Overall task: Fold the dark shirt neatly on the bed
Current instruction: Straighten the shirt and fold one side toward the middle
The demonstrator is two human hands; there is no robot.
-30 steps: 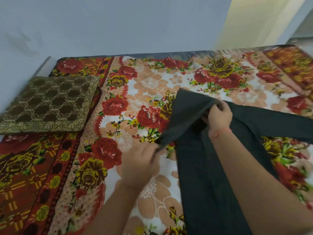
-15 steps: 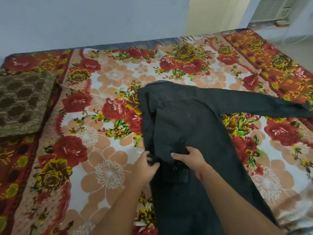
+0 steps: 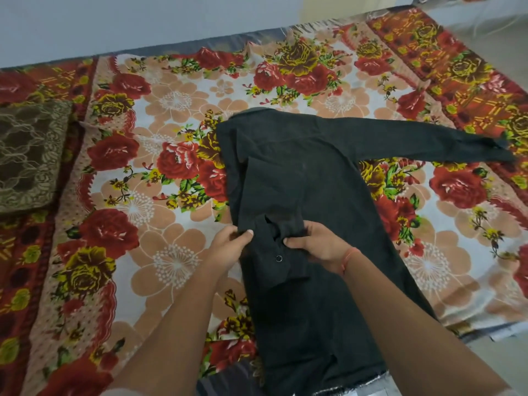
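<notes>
A: Shirt where?
B: Dark shirt [image 3: 314, 190] flat on floral bedsheet [image 3: 171, 267], mid-bed. One sleeve out to the rt, the other folded over the body.
A: Hands?
B: L hand [image 3: 228, 248] & R hand [image 3: 318, 247] both pinch the folded sleeve's cuff [image 3: 274, 254].

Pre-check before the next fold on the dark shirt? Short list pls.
1. Folded sleeve lies across the dark shirt body: ok.
2. Cuff flat: not ok, bunched where the left hand and right hand pinch it.
3. Outstretched sleeve folded in: not ok, it lies out over the bedsheet.
4. Collar flat: cannot tell.
5. Body wrinkle-free: cannot tell, too dark.
</notes>
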